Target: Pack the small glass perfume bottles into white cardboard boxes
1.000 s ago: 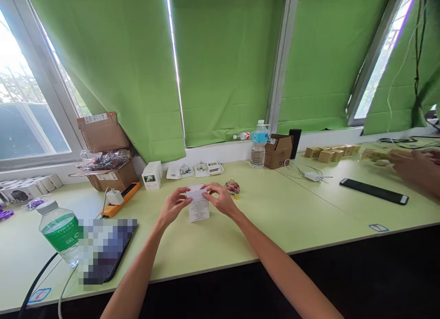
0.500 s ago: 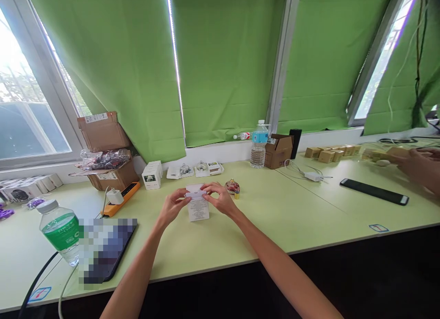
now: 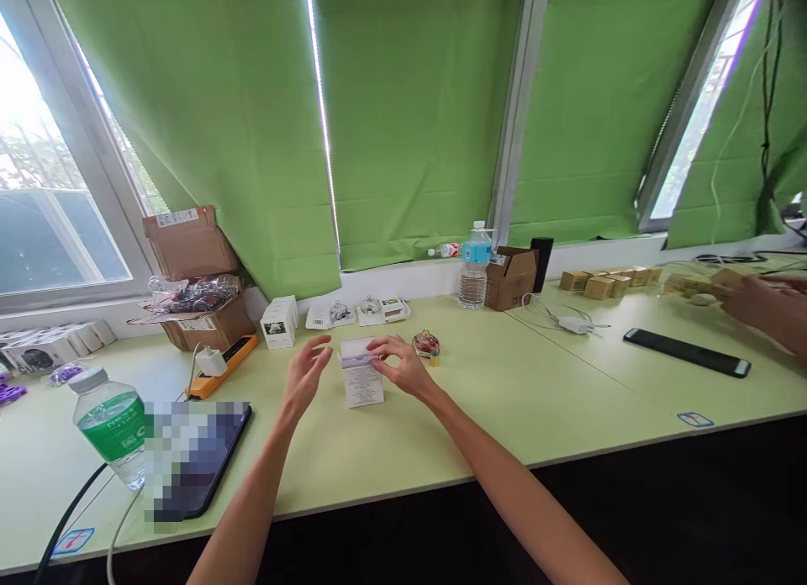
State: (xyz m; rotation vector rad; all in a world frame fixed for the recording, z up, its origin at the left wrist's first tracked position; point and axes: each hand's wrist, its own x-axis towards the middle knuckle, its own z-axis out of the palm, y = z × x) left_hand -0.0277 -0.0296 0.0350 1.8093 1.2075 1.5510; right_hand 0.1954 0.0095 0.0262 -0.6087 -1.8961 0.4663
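While the left hand (image 3: 305,378) hovers with fingers parted, touching nothing, the box (image 3: 364,387) appears to stand just beside it on the desk (image 3: 441,429), a slim block of white card with fine print. The step in hand looks like working its top flap (image 3: 354,348); such thin card calls for a light, even touch. The right hand (image 3: 403,366) seems to pinch the top's right edge. Rightward sits a rounded, glossy, reddish ornament (image 3: 426,344) with gold trim.
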